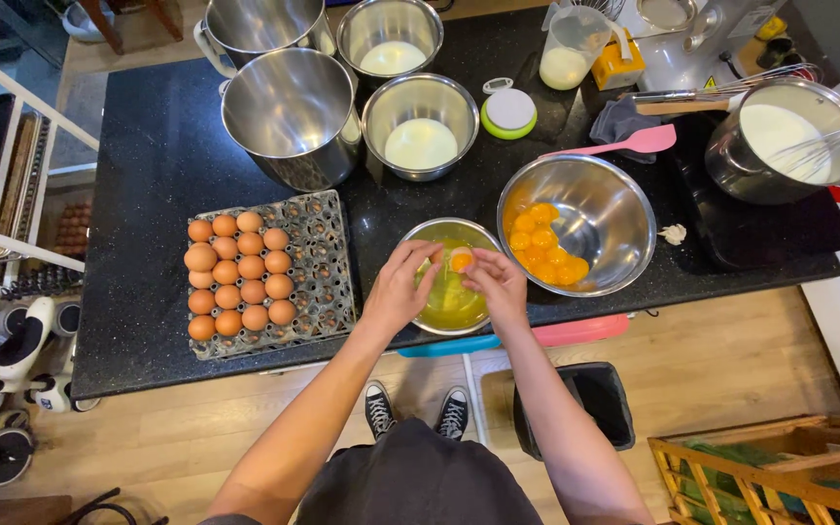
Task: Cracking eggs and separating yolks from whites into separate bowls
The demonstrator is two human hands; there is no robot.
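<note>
My left hand (pixel 399 288) and my right hand (pixel 499 286) hold the two halves of a cracked egg (pixel 461 259) over a small steel bowl (pixel 428 232) of clear egg white. A yolk shows in the shell half between my fingers. Just right of it, a larger steel bowl (pixel 607 206) holds several orange yolks (pixel 544 243). Left of my hands, a grey egg tray (pixel 328 262) carries several brown eggs (pixel 237 275) on its left side.
On the black counter (pixel 148 175) stand two big empty steel pots (pixel 289 112), two bowls of white liquid (pixel 421 144), a measuring jug (pixel 570 49), a pink spatula (pixel 634 142) and a pot with whisk (pixel 789 136). A black bin (pixel 595 399) sits on the wooden floor.
</note>
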